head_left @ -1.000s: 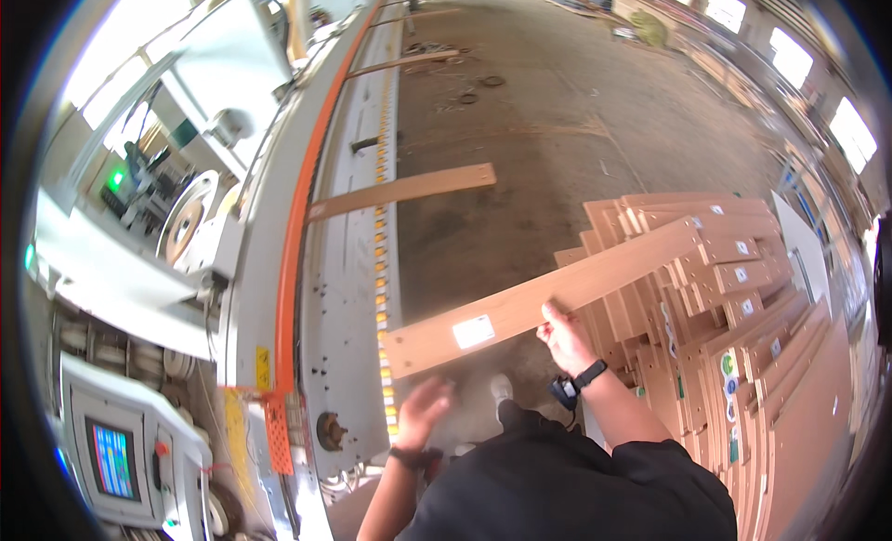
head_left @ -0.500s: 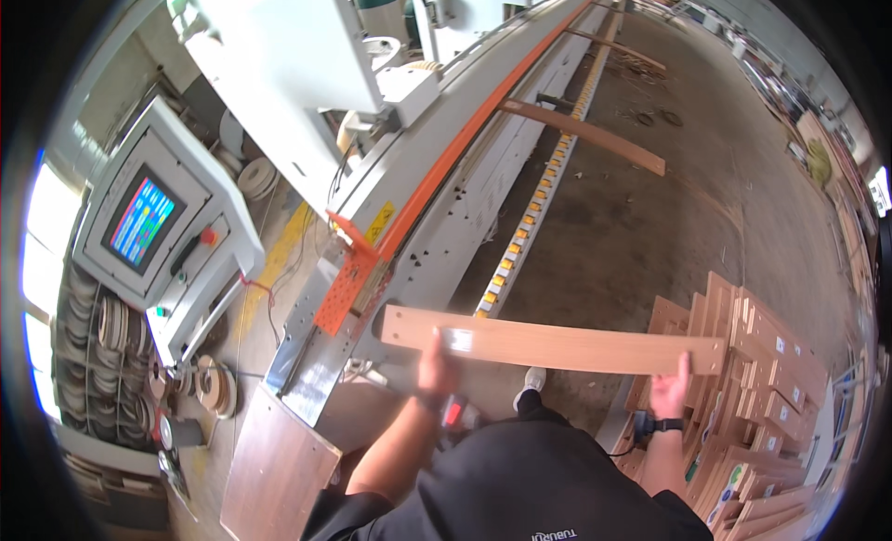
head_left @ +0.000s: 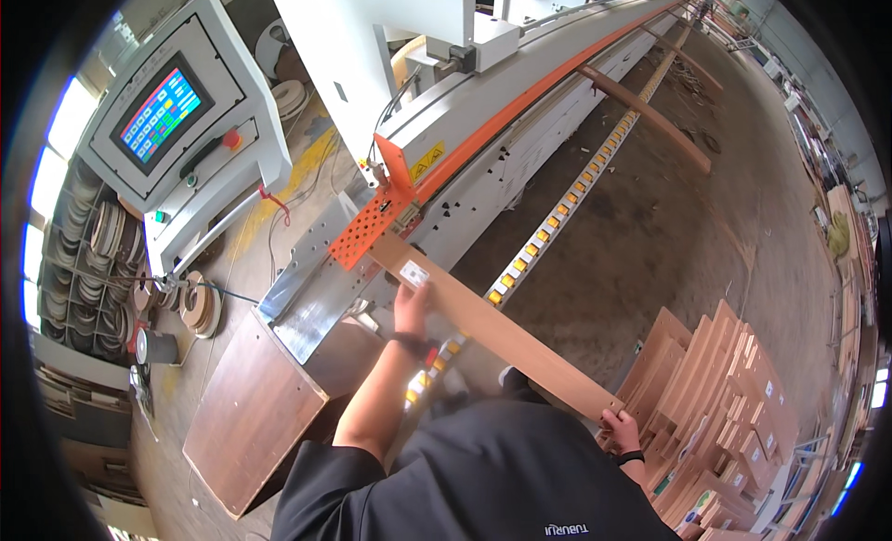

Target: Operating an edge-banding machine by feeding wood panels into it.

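Observation:
A long wood-coloured board [head_left: 511, 334] with a white label lies slantwise in front of me. Its far left end reaches the perforated orange plate [head_left: 375, 227] at the machine's infeed, and that end's tip is partly hidden beneath the plate. My left hand [head_left: 412, 309] grips the board's near edge just below the label. At the near right end, my right hand [head_left: 621, 429] is closed on the board's corner. Under the board's middle runs a rail of yellow rollers [head_left: 544, 236].
An edge-banding machine [head_left: 548, 85] stretches away ahead. On the left stand a control panel [head_left: 167, 109] with a lit screen and coiled edging rolls [head_left: 197, 304]. A brown wooden box [head_left: 251, 411] stands near left; stacked boards [head_left: 715, 402] are at the right. Two boards [head_left: 650, 118] stick out farther along the machine.
The board has swung from nearly level to slanting, its left end going forward to the orange plate and its right end coming nearer. Both hands still hold it. My view has turned.

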A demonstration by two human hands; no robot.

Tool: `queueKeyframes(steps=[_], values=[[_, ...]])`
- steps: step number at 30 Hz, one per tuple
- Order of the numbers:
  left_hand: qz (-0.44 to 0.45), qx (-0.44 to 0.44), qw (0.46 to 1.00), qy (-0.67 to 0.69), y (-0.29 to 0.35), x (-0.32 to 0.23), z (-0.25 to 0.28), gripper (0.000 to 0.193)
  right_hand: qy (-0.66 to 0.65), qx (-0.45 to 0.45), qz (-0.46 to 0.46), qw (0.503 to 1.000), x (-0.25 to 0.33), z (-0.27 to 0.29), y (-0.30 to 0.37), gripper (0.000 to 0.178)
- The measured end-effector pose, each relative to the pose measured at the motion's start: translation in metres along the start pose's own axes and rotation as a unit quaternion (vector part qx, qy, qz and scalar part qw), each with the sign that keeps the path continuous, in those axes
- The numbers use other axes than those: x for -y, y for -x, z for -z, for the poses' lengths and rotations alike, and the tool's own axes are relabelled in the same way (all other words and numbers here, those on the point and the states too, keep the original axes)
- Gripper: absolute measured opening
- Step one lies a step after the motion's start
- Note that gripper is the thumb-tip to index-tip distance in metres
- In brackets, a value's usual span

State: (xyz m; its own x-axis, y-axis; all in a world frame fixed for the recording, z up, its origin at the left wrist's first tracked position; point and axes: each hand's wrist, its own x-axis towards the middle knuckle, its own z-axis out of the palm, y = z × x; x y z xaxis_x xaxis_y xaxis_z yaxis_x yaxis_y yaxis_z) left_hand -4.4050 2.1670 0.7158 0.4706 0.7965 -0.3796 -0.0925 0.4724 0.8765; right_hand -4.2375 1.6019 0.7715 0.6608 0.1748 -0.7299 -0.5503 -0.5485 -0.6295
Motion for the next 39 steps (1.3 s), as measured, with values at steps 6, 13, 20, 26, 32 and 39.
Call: queueKeyframes(steps=[6, 13, 20, 26, 32, 39], values=[[-0.028, -0.057, 0.989, -0.134, 0.010, -0.014, -0.023, 0.077, 0.164, 0.089, -0.001, 0.983, 0.054, -0.027, 0.028, 0.033], [-0.060, -0.081, 0.994, -0.032, 0.002, -0.005, -0.029, 0.079, 0.133, 0.071, 0.023, 0.988, 0.051, -0.022, 0.007, 0.031], [-0.019, -0.087, 0.996, -0.031, -0.016, -0.018, -0.058, 0.077, 0.138, 0.063, 0.048, 0.987, 0.064, -0.008, -0.018, 0.032], [-0.021, -0.069, 0.997, 0.031, -0.042, -0.020, -0.118, 0.076, 0.128, 0.051, 0.078, 0.987, 0.089, 0.018, -0.050, 0.031], [0.000, -0.049, 0.999, -0.002, -0.083, -0.002, -0.154, 0.084, 0.196, 0.012, 0.153, 0.968, 0.112, 0.042, -0.089, 0.048], [0.071, 0.018, 0.992, -0.102, -0.108, -0.033, -0.167, 0.081, 0.271, -0.085, 0.193, 0.939, 0.160, 0.057, -0.095, 0.033]])
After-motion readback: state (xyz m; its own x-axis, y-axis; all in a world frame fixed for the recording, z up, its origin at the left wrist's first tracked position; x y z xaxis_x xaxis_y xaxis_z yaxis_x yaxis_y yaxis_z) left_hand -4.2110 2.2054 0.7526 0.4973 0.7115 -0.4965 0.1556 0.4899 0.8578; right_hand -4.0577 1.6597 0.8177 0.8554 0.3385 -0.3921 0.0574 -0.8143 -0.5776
